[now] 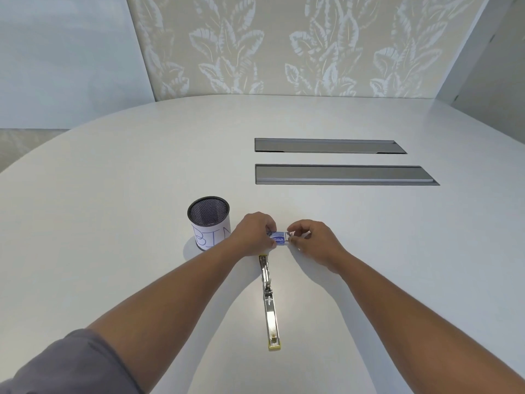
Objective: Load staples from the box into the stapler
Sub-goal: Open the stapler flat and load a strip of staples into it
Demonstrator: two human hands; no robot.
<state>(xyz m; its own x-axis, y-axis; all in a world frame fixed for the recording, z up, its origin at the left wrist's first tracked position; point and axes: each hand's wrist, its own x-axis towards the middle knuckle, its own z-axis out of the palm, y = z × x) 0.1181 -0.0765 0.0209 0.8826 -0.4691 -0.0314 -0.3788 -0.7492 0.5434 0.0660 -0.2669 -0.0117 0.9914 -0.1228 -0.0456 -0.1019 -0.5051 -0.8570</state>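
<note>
A small blue-and-white staple box (279, 238) is held between both hands just above the white table. My left hand (253, 234) grips its left end. My right hand (311, 240) pinches its right end with thumb and fingertips. Whether the box is open is hidden by the fingers. The stapler (270, 302) lies swung open flat on the table below the hands, a long metal strip with yellow ends, its far end under my left hand and its near end toward me.
A black mesh cup (208, 221) with a white paper label stands left of my left hand. Two grey recessed panels (341, 174) sit in the table (113, 194) farther back on the right. A leaf-patterned wall rises behind.
</note>
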